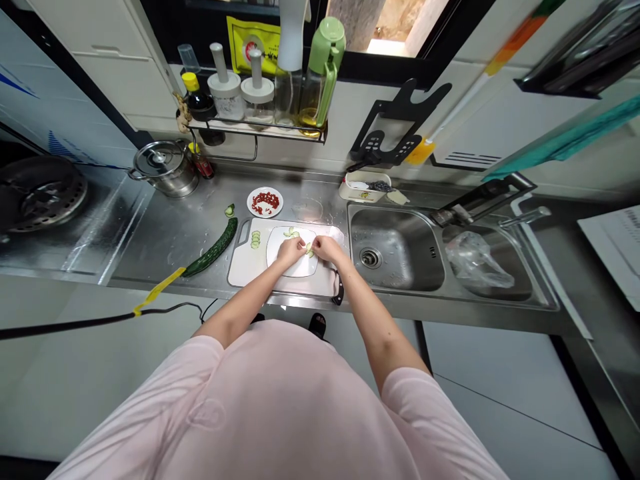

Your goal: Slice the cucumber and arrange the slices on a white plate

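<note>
Both hands meet over the middle of the scene: the left hand (291,251) and the right hand (326,248) are close together above a white plate (293,267), and their fingertips pinch small cucumber slices (309,249) between them; how firmly each hand is closed on the slices is too small to tell for sure, but the fingers are curled around them. Going from the largest thing, the steel counter (165,233) runs from left to right, with a double sink (400,257) on the right side, and in the far-right basin lies a clear plastic bag (475,260). On the left there is a gas stove (40,193), and beside it stands a steel pot (163,167) with its lid on. Near the person, left of the sink, lies a white cutting board (247,267), and the plate rests on it. A knife handle (339,290) shows at the near right corner of the board. Left of the board lies a long dark green cucumber (213,250), placed diagonally, with a cut end piece (229,211) just beyond its far tip. A few more slices (255,239) sit in a short row on the left part of the board. Behind the board stands a small dish (265,202) with red pieces. On the far wall a rack (260,127) carries bottles and jars.
</note>
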Tool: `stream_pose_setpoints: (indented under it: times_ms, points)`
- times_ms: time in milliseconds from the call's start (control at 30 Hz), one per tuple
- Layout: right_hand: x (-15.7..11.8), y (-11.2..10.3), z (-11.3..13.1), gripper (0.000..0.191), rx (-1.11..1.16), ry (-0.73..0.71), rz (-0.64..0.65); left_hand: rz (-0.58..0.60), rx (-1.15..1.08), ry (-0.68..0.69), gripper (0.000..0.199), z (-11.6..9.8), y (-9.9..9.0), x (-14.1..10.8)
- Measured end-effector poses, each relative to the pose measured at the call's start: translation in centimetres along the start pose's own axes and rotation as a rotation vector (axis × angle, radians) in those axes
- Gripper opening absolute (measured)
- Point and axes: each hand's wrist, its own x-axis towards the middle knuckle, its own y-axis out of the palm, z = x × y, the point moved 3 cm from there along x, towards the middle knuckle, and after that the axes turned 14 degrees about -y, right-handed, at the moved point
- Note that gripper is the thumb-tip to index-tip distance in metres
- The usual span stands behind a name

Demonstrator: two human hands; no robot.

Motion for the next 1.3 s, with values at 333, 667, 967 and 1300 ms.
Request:
stream_pose_setpoints:
  times_ms: [333,667,967,1300]
  points:
    - [-0.2,0.7,-0.4,0.018,-0.053,0.04,0.002,-0.065,0.105,0.141,0.02,-0.2,-0.3,-0.6]
    - [-0.4,1.0,0.0,0.019,-0.113,0.03,-0.014,-0.092,0.137,0.214,0.019,0.1,-0.1,-0.7]
    - [-1.7,-0.5,-0.3,0.021,-0.051,0.083,-0.087,-0.099,0.258,0.42,0.025,0.6,1.0,-1.4]
    - [-2.5,0.1,0.0,0.019,-0.085,0.055,-0.053,-0.068,0.252,0.443,0.027,0.8,1.2,-1.3]
